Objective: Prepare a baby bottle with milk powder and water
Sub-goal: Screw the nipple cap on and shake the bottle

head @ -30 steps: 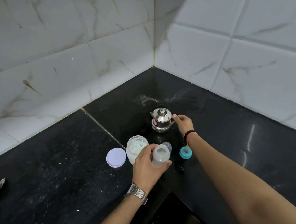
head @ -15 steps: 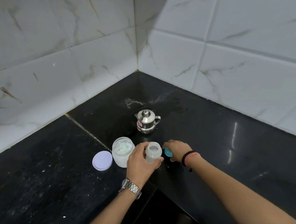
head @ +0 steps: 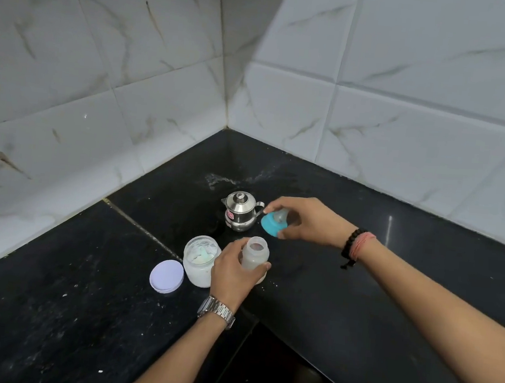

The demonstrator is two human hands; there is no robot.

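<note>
**Over the bottle's open mouth, a cap waits to come down**

On the black worktop (head: 357, 309) the left hand (head: 230, 277) is wrapped round the upright bottle (head: 256, 255), neck pointing straight up. Up and to its right, nearer the steel pot (head: 240, 210), the right hand (head: 307, 219) pinches the blue teat cap (head: 270, 223), tilted on its side. It looks due to level out and drop onto the neck.

bare forearms, no sleeves; a silver metal-link wristwatch (head: 216, 311) on the left wrist, a black bead bracelet (head: 349, 247) and pinkish thread band (head: 361, 244) on the right.
</note>
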